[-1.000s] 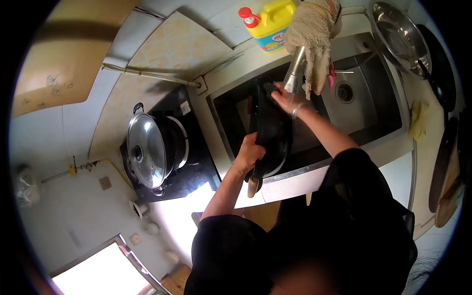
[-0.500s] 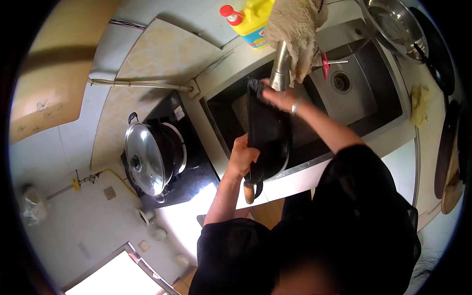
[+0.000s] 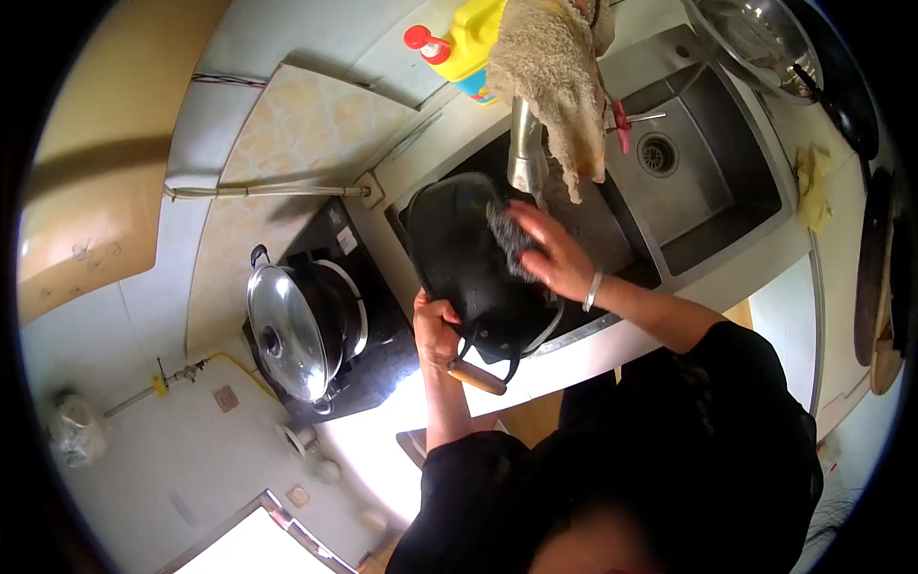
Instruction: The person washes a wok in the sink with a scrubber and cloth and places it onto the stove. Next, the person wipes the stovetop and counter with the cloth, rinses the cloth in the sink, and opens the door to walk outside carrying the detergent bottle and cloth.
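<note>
A black pan (image 3: 448, 234) with a wooden handle (image 3: 477, 377) is tilted over the left basin of the sink. My left hand (image 3: 437, 330) grips its near left edge, close to the handle, with the thumb over the rim. In my right hand (image 3: 557, 256) is a grey scouring pad (image 3: 510, 243), pressed against the right side of the pan. Just above that hand the metal faucet (image 3: 527, 143) points down, with a beige towel (image 3: 550, 81) draped over it.
To the left, a pot with a glass lid (image 3: 287, 332) stands on the black stove (image 3: 375, 301). A yellow bottle (image 3: 470, 43) with a red cap is behind the sink. At right are the second basin (image 3: 703, 191), a metal bowl (image 3: 755, 43) and a yellow cloth (image 3: 814, 187).
The pan has turned from nearly edge-on to show its broad dark face. My right hand and the scouring pad have moved down along it; my left hand has shifted left, still gripping.
</note>
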